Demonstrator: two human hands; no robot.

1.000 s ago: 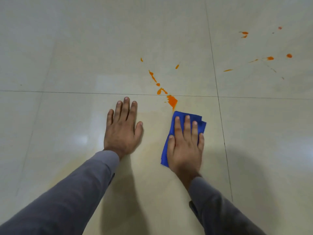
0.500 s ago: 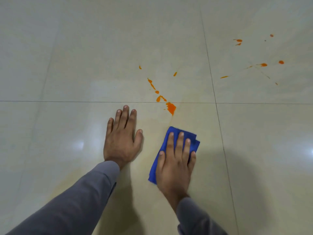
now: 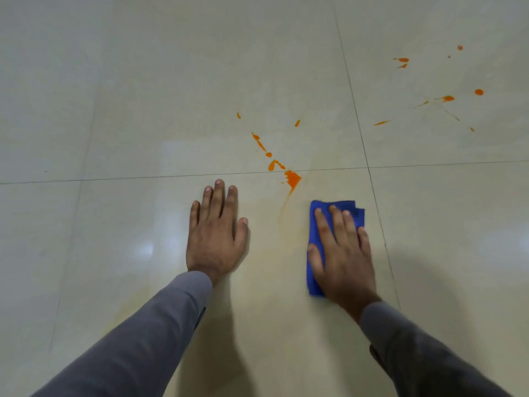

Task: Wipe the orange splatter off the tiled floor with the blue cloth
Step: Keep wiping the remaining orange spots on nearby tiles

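Observation:
My right hand (image 3: 342, 253) lies flat with straight fingers on the folded blue cloth (image 3: 316, 224), pressing it to the cream tiled floor (image 3: 143, 124). The largest orange blotch (image 3: 292, 179) sits just beyond and left of the cloth, with a faint orange smear trailing down from it. A trail of smaller orange splatter (image 3: 259, 143) runs up and left from it. More orange drops (image 3: 446, 98) are scattered on the far right tile. My left hand (image 3: 216, 230) rests flat on the floor, left of the blotch, fingers straight.
Thin dark grout lines (image 3: 363, 144) cross near the big blotch. Glossy tiles show light reflections at the left and right. Grey sleeves cover both forearms.
My right hand slid the cloth toward me and left, then out to the right, away from the big blotch. A faint smear shows below the blotch. My left hand stayed planted.

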